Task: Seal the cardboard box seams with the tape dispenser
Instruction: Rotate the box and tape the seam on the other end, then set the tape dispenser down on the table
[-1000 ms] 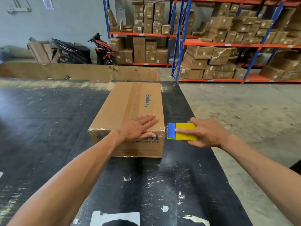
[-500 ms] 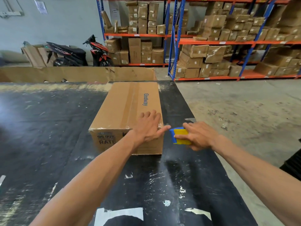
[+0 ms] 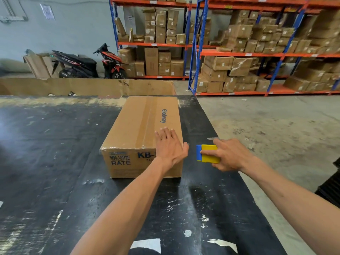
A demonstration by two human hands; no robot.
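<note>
A cardboard box is lying lengthwise on the scuffed black table, its short printed end facing the person and clear tape running down the middle of its top. The left hand is pressing flat on the box's near corner at four o'clock from the box's centre, fingers spread slightly apart and pointing toward twelve, thumb hooking over the right-hand edge. Just off that corner, at three o'clock from the left hand, the right hand is gripping the blue and yellow tape dispenser, fingers curled and clamped over its yellow body, the blue end pointing toward nine o'clock at the box. A narrow gap is showing between the blue end and the box's side; I cannot tell whether tape is bridging it. Toward twelve o'clock, beyond the table, shelving racks are standing loaded with cartons, and a motorbike is parked at eleven
</note>
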